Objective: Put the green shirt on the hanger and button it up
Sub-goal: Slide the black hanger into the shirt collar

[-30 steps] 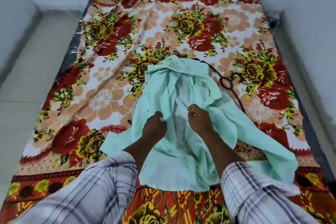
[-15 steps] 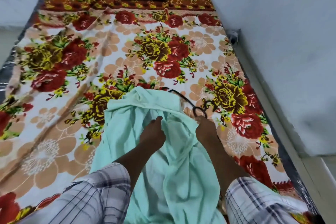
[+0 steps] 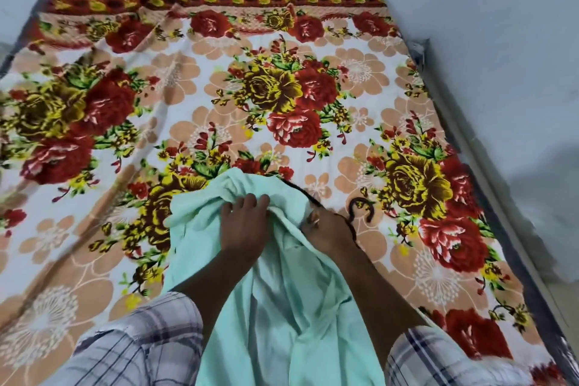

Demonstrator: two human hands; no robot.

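Fingers (image 3: 250, 202) of left hand (image 3: 246, 229) curled, gripping green shirt (image 3: 282, 307) | right hand (image 3: 329, 230) curled round hanger (image 3: 361, 200) neck

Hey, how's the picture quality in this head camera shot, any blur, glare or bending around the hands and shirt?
Head view: soft even light, no glare, faint shadows. Head view: green shirt, hanger, left hand and right hand fairly sharp, while the bedsheet smears toward the left edge. Head view: the wide lens seems to bow the bedsheet's edge by the wall.
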